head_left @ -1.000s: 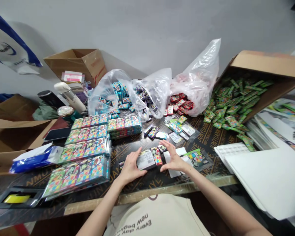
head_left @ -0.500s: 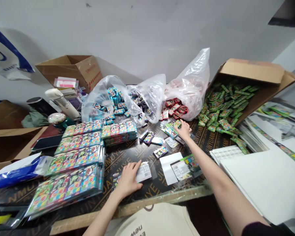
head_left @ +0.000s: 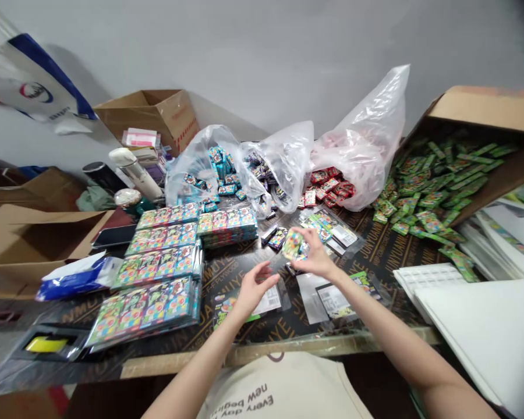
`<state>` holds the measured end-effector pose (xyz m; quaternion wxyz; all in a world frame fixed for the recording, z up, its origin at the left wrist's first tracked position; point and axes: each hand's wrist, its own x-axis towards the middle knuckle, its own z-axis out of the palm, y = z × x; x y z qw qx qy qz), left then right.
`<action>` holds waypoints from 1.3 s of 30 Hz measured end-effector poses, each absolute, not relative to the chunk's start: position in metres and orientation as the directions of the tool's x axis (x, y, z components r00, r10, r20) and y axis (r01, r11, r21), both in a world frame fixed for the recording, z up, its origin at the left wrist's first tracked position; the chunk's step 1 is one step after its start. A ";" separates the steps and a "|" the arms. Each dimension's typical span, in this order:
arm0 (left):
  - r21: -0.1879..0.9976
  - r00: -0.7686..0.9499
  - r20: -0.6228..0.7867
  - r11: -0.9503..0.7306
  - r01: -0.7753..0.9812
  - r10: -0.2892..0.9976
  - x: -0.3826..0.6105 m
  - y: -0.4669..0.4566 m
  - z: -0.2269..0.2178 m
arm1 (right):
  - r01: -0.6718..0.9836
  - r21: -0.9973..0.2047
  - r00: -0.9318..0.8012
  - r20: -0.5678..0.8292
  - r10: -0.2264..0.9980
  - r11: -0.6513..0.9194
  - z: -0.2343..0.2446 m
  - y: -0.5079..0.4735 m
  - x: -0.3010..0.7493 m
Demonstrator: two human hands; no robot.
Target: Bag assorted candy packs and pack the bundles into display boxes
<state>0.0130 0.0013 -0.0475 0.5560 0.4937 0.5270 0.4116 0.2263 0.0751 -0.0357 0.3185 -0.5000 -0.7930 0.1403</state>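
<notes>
Between the fingertips and thumb of my right hand (head_left: 318, 257) is a small green candy packet (head_left: 292, 243), lifted above the table. My left hand (head_left: 254, 288) hovers to its left with fingers apart and nothing in them. Beneath the left hand lies a printed clear sleeve with a white label (head_left: 271, 300). A second labelled sleeve (head_left: 332, 302) rests on white paper, below my right wrist. Several loose dark purple packets (head_left: 278, 237) are just beyond my hands. Behind my right hand, colourful packets and labelled sleeves (head_left: 343, 234) lie together.
Stacks of packed colourful sets (head_left: 151, 308) fill the left side. Clear plastic bags hold blue (head_left: 222, 166), purple (head_left: 258, 170) and red packets (head_left: 332, 187) along the wall. A tipped carton (head_left: 493, 113) spills green packets (head_left: 432, 186). White sheets (head_left: 471, 326) lie at right.
My right hand has come back toward me and left, bringing a green packet from the pile. My left hand has risen off the sleeve. The view has shifted slightly.
</notes>
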 end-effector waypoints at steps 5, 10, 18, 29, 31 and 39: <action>0.895 0.090 -0.328 0.340 -0.287 0.940 0.028 0.012 -0.046 | 0.736 -0.458 -0.371 0.344 0.863 0.499 -0.021 0.015 0.188; 0.881 0.121 -0.369 0.389 -0.269 0.921 0.001 0.016 -0.046 | 0.687 -0.504 -0.444 0.279 0.851 0.523 -0.017 0.000 0.199; 0.925 0.274 -0.351 0.377 -0.046 0.895 0.000 0.005 -0.046 | 0.524 -0.585 -0.565 0.305 0.767 0.619 -0.032 0.003 0.193; 0.491 0.381 0.053 -0.357 0.795 0.923 -0.023 -0.018 -0.068 | 0.462 -0.872 -0.021 0.170 0.985 0.161 -0.059 0.027 0.191; 0.546 0.334 0.147 -0.358 0.757 0.931 -0.021 -0.018 -0.063 | 0.132 -0.989 -0.023 -0.063 0.998 -0.059 -0.060 0.012 0.177; 0.576 0.298 0.296 -0.418 0.702 0.908 -0.014 -0.023 -0.057 | -0.431 -0.785 -0.129 -0.435 0.891 -0.445 -0.061 -0.011 0.149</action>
